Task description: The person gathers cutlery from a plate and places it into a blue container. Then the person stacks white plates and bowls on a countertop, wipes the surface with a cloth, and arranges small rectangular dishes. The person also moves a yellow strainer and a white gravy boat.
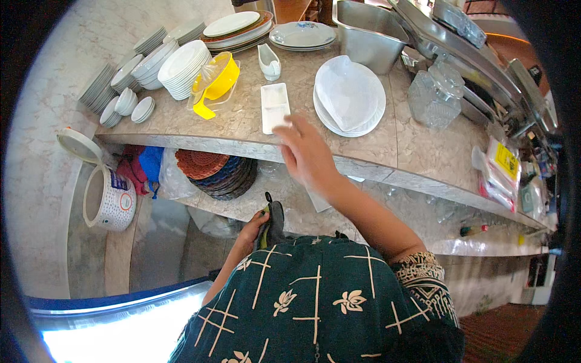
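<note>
My right hand (306, 149), slightly blurred, reaches over the counter's front edge with bent fingers apart and nothing visible in it. Its fingertips are at the near right corner of a white two-compartment dish (275, 106); whether they touch it I cannot tell. Low by my body, my left hand (252, 230) grips a dark grey cloth item (275, 222) with a hanging loop and a yellow-green side. White oval plates topped by a leaf-shaped plate (349, 93) lie right of the dish. A white gravy boat (269, 62) stands behind it.
Left on the stone-patterned counter (245, 122) are a yellow handled bowl (220, 79), stacked white bowls (184, 72) and plates (238, 25). A steel pan (370, 38) and glassware (435, 97) stand right. The shelf below holds woven placemats (218, 174); an open white bucket (111, 197) is left.
</note>
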{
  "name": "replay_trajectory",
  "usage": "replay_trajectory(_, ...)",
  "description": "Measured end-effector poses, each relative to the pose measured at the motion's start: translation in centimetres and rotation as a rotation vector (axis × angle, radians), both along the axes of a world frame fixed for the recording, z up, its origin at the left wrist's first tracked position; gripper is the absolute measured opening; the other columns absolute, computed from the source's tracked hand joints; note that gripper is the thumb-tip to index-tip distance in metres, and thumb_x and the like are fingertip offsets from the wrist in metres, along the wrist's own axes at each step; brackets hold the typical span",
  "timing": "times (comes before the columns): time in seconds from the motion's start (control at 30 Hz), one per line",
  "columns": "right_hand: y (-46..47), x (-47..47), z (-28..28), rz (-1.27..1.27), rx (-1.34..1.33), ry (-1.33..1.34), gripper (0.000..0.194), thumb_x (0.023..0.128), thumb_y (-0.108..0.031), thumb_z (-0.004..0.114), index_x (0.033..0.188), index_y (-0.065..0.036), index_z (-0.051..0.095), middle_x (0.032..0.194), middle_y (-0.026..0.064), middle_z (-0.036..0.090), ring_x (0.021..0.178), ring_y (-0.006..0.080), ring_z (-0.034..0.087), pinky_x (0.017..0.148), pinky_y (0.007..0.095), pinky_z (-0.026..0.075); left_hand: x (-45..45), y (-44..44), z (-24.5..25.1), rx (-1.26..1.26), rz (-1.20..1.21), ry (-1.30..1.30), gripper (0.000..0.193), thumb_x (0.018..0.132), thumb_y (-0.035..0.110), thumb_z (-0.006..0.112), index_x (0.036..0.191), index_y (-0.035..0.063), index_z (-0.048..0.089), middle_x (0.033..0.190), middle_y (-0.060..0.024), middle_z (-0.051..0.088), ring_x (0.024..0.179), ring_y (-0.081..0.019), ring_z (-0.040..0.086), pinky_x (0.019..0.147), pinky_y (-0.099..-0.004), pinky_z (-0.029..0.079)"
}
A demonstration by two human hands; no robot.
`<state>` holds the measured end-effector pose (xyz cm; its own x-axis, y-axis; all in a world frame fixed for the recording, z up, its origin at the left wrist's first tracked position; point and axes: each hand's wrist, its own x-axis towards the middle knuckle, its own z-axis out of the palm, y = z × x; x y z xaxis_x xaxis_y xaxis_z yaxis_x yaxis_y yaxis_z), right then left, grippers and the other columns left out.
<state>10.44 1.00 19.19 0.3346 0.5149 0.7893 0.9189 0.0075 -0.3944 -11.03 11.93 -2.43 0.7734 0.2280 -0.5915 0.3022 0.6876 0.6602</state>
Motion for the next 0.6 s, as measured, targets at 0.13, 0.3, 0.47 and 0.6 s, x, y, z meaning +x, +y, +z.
replay_trajectory(0.13, -6.0, -2.1, -6.7, 0.467, -0.401, 0.292, 0.016, 0.087, -0.011, 0.063, 0.102, -0.004, 0.062, 0.096, 0.0173, 0.061, 0.092, 0.0355, 0.060, 0.081, 0.0390, 0.050, -0.3, -1.2, 1.2, 0.023, 0.087, 0.024, 0.046, 0.097, 0.027, 0.055, 0.136, 0.0059, 0.044, 0.111, -0.0082, 0.064, 0.093, -0.0189, 0.066, 0.079, -0.0334, 0.055)
replay_trajectory(0.3, -7.5, 0.7, -21.3, -0.110, -0.678, 0.505, 0.043, 0.087, -0.026, 0.064, 0.121, -0.003, 0.050, 0.114, 0.0219, 0.056, 0.104, 0.0397, 0.058, 0.092, 0.0467, 0.047, -0.2, -2.2, 1.5, 0.050, 0.066, 0.096, 0.049, 0.095, 0.027, 0.059, 0.136, 0.0044, 0.044, 0.111, -0.0082, 0.065, 0.088, -0.0181, 0.066, 0.075, -0.0315, 0.056)
replay_trajectory(0.47, -8.1, 3.3, -29.0, -0.226, -0.766, 0.587, 0.047, 0.086, -0.026, 0.066, 0.121, -0.001, 0.047, 0.119, 0.0240, 0.054, 0.108, 0.0404, 0.056, 0.095, 0.0473, 0.044, 0.0, -2.8, 0.4, 0.130, 0.017, 0.101, 0.060, 0.091, 0.033, 0.064, 0.139, 0.0029, 0.043, 0.116, -0.0105, 0.063, 0.093, -0.0172, 0.064, 0.079, -0.0307, 0.054)
replay_trajectory(0.6, -8.2, 4.7, -30.4, -0.176, -0.832, 0.670, 0.038, 0.086, -0.019, 0.063, 0.115, 0.001, 0.048, 0.113, 0.0262, 0.058, 0.108, 0.0398, 0.057, 0.092, 0.0483, 0.045, 0.1, -3.1, 0.0, 0.201, 0.008, 0.147, 0.069, 0.090, 0.038, 0.066, 0.142, 0.0019, 0.040, 0.119, -0.0121, 0.062, 0.099, -0.0180, 0.062, 0.085, -0.0307, 0.050)
